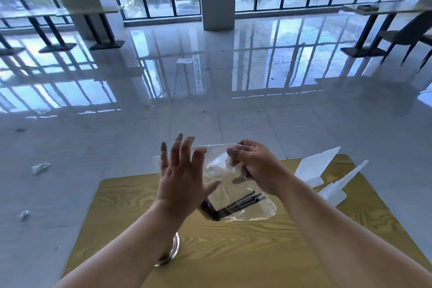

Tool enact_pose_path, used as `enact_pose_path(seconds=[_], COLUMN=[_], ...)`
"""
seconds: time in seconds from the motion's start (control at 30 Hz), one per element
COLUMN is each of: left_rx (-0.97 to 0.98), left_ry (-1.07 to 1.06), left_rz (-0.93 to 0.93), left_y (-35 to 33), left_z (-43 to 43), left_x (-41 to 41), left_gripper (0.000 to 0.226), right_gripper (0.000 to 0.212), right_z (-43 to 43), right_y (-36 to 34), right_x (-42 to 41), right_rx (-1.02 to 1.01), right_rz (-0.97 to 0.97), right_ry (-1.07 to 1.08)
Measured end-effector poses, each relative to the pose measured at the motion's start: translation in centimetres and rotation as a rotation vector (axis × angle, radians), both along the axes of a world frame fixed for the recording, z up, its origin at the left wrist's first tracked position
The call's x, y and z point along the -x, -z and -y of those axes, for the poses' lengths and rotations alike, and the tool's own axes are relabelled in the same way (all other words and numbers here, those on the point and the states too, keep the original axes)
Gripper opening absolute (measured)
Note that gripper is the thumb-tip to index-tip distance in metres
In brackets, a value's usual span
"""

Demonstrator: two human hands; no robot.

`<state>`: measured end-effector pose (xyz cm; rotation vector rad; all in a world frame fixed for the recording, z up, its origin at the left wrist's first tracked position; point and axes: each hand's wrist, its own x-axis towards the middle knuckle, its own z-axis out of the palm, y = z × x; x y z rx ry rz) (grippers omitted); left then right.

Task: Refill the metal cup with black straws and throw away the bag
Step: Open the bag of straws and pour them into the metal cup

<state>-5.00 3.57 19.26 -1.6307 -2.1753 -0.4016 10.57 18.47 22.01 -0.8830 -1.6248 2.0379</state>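
Observation:
A clear plastic bag (236, 194) hangs above the wooden table (233, 245), with several black straws (236, 204) lying across its lower part. My right hand (252, 166) pinches the bag's top edge and holds it up. My left hand (182, 175) is spread with straight fingers in front of the bag's left side, holding nothing. The metal cup (171, 251) stands on the table under my left forearm, which hides most of it; only part of its rim shows.
Two white plastic pieces (322, 170) lie at the table's far right corner. Crumpled scraps (39, 168) lie on the glossy tiled floor to the left. Tables and a chair (402, 37) stand far off by the windows.

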Motion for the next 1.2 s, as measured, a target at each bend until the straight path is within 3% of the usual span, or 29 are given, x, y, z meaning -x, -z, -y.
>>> enact_pose_path(seconds=[0.13,0.3,0.57,0.73,0.93,1.03,1.2], left_rx=[-0.064,-0.079,-0.041,-0.054,-0.144,-0.157,-0.177], left_ry=[0.072,0.082,-0.031,-0.089,-0.114,-0.104,-0.070], left_rz=[-0.071,0.097,0.510,0.614,0.568,0.621,0.764], left_y=[-2.3,-5.0,-8.4,-10.5,-13.1,-14.4,-16.5], left_z=[-0.3,0.1,0.6,0.5,0.5,0.7,1.4], left_x=[0.4,1.0,3.2,3.8,5.2,5.6,5.9], left_gripper=[0.054,0.017,0.016,0.020,0.015,0.016,0.017], right_gripper=[0.016,0.018,0.020,0.032,0.032,0.036,0.088], right_z=[0.3,-0.1,-0.6,-0.8,-1.8,-1.9,-0.5], right_y=[-1.6,-2.0,-0.3,1.0,3.5,5.0,6.7], right_x=[0.5,0.7,1.4,2.1,1.2,0.8,1.9], right_rx=[-0.013,-0.114,-0.301,-0.480,-0.642,-0.551,-0.185], right_rz=[-0.055,-0.044,0.046,0.084,0.222,0.247,0.178], right_ry=[-0.099,-0.114,-0.176,-0.121,-0.024,0.024,0.010])
